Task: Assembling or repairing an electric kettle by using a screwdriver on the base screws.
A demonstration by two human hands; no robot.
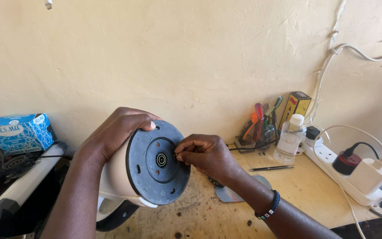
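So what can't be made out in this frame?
- Tool tip at the kettle base: head view, hidden by the pinching fingers of the right hand; too thin to identify.
- Kettle body and handle: head view, turned away, partly covered by the left hand.
- Items at the left edge: head view, cut off and dark.
- Tools in the holder: head view, too small to tell apart.
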